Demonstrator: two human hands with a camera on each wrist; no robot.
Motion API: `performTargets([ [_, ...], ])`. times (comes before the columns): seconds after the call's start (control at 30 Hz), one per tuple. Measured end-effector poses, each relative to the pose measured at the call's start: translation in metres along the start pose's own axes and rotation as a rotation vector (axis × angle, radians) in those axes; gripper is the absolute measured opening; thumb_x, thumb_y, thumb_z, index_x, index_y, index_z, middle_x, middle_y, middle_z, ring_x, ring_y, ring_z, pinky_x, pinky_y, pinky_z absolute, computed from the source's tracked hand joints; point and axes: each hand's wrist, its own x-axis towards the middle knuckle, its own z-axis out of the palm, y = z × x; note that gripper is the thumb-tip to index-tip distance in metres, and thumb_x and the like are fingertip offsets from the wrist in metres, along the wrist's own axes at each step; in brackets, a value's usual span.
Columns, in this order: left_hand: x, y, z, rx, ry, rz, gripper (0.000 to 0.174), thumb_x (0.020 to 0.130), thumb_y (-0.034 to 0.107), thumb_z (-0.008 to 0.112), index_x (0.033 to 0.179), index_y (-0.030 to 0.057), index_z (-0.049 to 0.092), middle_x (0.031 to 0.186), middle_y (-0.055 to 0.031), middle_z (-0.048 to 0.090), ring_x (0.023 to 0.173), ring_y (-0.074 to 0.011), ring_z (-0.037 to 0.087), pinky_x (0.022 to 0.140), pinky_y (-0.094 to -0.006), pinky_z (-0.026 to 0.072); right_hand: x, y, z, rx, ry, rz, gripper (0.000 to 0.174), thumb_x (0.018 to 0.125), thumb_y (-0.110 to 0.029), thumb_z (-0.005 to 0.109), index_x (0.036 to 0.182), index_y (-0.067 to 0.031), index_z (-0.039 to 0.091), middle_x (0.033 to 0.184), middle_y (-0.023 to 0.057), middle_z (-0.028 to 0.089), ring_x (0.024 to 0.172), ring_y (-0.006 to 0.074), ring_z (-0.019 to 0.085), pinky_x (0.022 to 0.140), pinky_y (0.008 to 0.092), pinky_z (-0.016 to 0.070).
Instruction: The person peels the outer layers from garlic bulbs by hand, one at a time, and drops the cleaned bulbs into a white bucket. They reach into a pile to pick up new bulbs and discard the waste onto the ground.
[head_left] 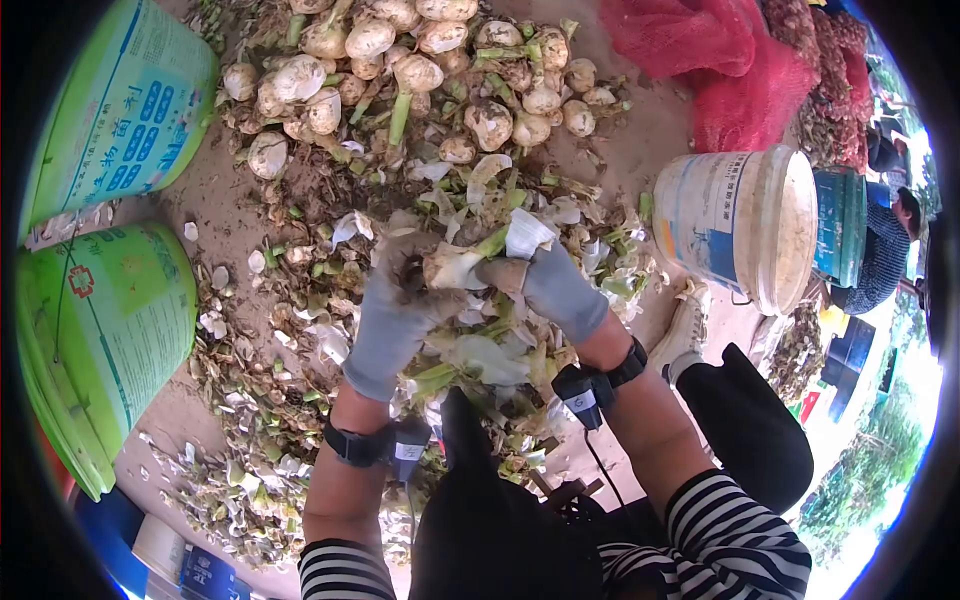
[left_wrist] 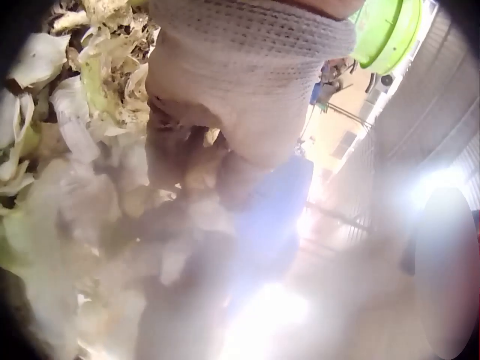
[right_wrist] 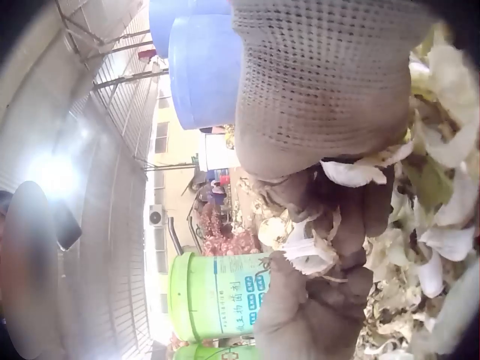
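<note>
Both hands wear grey knitted gloves with dirty fingers. In the head view the left hand (head_left: 390,310) grips a whitish bulb (head_left: 452,268) with roots at its left end and a green stem pointing up and right. Close on its right, the right hand (head_left: 560,290) pinches a peeled white layer (head_left: 527,234) beside the stem. From the right wrist, the right hand (right_wrist: 322,97) has curled fingers around pale skin (right_wrist: 309,251), the other glove touching below. The left hand (left_wrist: 240,90) has bent fingers in the left wrist view; glare blurs what they hold.
Whole bulbs (head_left: 300,78) are heaped beyond the hands. Peeled skins and stems (head_left: 490,360) cover the ground beneath. Green buckets (head_left: 110,320) stand at left; a white bucket (head_left: 735,225) stands at right, below red netting (head_left: 740,90). A shoe (head_left: 685,325) is near the right forearm.
</note>
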Motion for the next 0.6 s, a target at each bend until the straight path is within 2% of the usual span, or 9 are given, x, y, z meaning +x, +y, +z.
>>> performTargets([
  [0.07, -0.001, -0.01, 0.003, 0.178, -0.006, 0.099, 0.057, 0.067, -0.008, 0.07, 0.117, 0.0008, 0.045, 0.099, -0.0083, 0.057, 0.086, -0.016, 0.058, 0.076, -0.0251, 0.0493, 0.003, 0.014, -0.001, -0.17, 0.03, -0.334, 0.014, 0.069, -0.009, 0.071, 0.08, -0.0022, 0.064, 0.072, 0.0036, 0.062, 0.067, 0.0115, 0.057, 0.061, 0.0269, 0.0448],
  [0.13, -0.005, -0.004, 0.006, 0.356, -0.011, 0.193, 0.057, 0.07, -0.006, 0.069, 0.12, 0.001, 0.044, 0.099, -0.0081, 0.057, 0.085, -0.0162, 0.058, 0.074, -0.0247, 0.0495, 0.001, 0.013, -0.003, -0.095, 0.01, -0.274, 0.012, 0.07, -0.008, 0.07, 0.08, -0.003, 0.065, 0.072, 0.0046, 0.063, 0.067, 0.0125, 0.058, 0.062, 0.0273, 0.0452],
  [0.2, -0.011, 0.012, 0.002, -0.148, -0.017, -0.275, 0.043, 0.079, 0.003, 0.064, 0.118, -0.0008, 0.048, 0.096, -0.0075, 0.058, 0.081, -0.0186, 0.059, 0.071, -0.0269, 0.0484, -0.003, 0.012, -0.006, -0.017, -0.015, -0.215, 0.011, 0.071, -0.007, 0.069, 0.081, -0.0038, 0.066, 0.072, 0.0057, 0.063, 0.067, 0.0135, 0.059, 0.062, 0.0277, 0.0455],
  [0.23, -0.009, 0.008, -0.003, -0.148, -0.017, -0.276, 0.043, 0.079, 0.003, 0.064, 0.118, -0.0008, 0.048, 0.096, -0.0075, 0.058, 0.081, -0.0186, 0.059, 0.071, -0.0269, 0.0484, -0.007, 0.01, -0.011, -0.058, -0.086, -0.084, 0.013, 0.072, -0.01, 0.068, 0.082, -0.003, 0.065, 0.072, 0.0066, 0.063, 0.068, 0.0142, 0.059, 0.063, 0.0283, 0.046],
  [0.33, 0.003, -0.002, -0.009, 0.349, -0.034, -0.197, 0.029, 0.086, 0.012, 0.057, 0.111, -0.0015, 0.054, 0.091, -0.0067, 0.059, 0.076, -0.02, 0.06, 0.066, -0.0287, 0.0472, -0.011, 0.009, -0.023, -0.054, -0.278, -0.035, 0.016, 0.072, -0.015, 0.068, 0.081, -0.0019, 0.063, 0.071, 0.0083, 0.063, 0.068, 0.0157, 0.058, 0.063, 0.0288, 0.0462],
  [0.4, 0.009, -0.001, -0.002, 0.515, 0.123, 0.132, 0.023, 0.088, 0.015, 0.055, 0.103, -0.0016, 0.059, 0.088, -0.0088, 0.06, 0.077, -0.0196, 0.06, 0.071, -0.0302, 0.046, -0.016, 0.012, -0.021, -0.287, -0.222, -0.024, 0.017, 0.071, -0.014, 0.07, 0.081, -0.0018, 0.063, 0.07, 0.008, 0.062, 0.065, 0.014, 0.057, 0.061, 0.0282, 0.0459],
  [0.47, 0.007, 0.001, 0.005, 0.222, 0.136, 0.209, 0.022, 0.085, 0.013, 0.059, 0.104, 0.0004, 0.06, 0.091, -0.0121, 0.06, 0.081, -0.0204, 0.06, 0.075, -0.0311, 0.0464, -0.015, 0.012, -0.021, -0.345, -0.214, -0.003, 0.017, 0.071, -0.013, 0.069, 0.082, -0.001, 0.063, 0.071, 0.0064, 0.062, 0.061, 0.0118, 0.055, 0.059, 0.028, 0.0457],
  [0.53, 0.0, 0.016, 0.013, 0.845, -0.072, 0.401, 0.026, 0.082, 0.009, 0.063, 0.105, -0.0011, 0.059, 0.095, -0.0126, 0.062, 0.081, -0.0186, 0.061, 0.075, -0.03, 0.0476, -0.018, 0.013, -0.013, 0.05, -0.05, 0.147, 0.018, 0.071, -0.013, 0.067, 0.083, -0.0005, 0.064, 0.072, 0.0046, 0.062, 0.059, 0.0103, 0.054, 0.056, 0.0269, 0.0452],
  [0.6, 0.004, 0.001, 0.003, 1.009, -0.132, 0.518, 0.027, 0.077, 0.004, 0.067, 0.102, -0.0018, 0.059, 0.095, -0.0098, 0.062, 0.079, -0.0177, 0.062, 0.071, -0.0273, 0.0499, -0.019, 0.01, -0.017, 0.037, -0.149, 0.027, 0.019, 0.07, -0.01, 0.066, 0.087, -0.001, 0.065, 0.074, 0.0038, 0.063, 0.061, 0.0098, 0.055, 0.056, 0.026, 0.0457],
])
